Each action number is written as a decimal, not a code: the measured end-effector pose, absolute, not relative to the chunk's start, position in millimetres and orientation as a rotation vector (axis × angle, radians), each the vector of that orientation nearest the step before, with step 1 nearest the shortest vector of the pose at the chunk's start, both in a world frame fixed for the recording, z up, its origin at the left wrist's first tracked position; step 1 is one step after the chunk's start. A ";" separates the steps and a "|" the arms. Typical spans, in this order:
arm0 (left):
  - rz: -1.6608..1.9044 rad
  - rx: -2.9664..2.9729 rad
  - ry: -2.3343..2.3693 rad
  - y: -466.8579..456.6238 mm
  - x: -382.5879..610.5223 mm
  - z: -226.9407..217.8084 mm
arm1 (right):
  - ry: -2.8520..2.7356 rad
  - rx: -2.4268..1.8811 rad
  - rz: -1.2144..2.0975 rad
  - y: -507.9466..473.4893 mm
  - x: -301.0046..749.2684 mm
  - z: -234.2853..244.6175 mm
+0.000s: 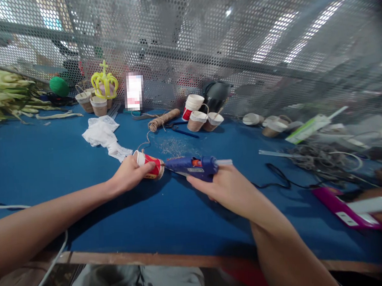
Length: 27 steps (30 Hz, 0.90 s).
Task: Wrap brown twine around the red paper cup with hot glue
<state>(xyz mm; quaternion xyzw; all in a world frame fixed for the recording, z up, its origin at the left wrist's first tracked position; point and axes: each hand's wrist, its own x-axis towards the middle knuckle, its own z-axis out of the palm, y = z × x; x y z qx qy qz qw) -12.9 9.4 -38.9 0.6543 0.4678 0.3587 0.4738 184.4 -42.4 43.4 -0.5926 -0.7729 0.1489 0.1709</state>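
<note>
My left hand (128, 174) has its fingers closed round the cup (150, 164), which lies on its side on the blue surface (169, 216), white rim to the left. My right hand (225, 186) holds the glue gun (192, 165), fingers wrapped about its handle. The gun runs left to right in line with the cup, its nozzle at the cup's right end; I cannot tell if they touch.

Bright overhead strip lights glare at 1 o'clock through the mesh. Edges bow and blur; arms cast soft shadows on the counter (169, 212).
</note>
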 end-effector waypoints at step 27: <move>0.874 1.684 1.204 5.9 -13.8 -36.4 | -2.182 -1.666 0.400 -40.5 182.1 41.3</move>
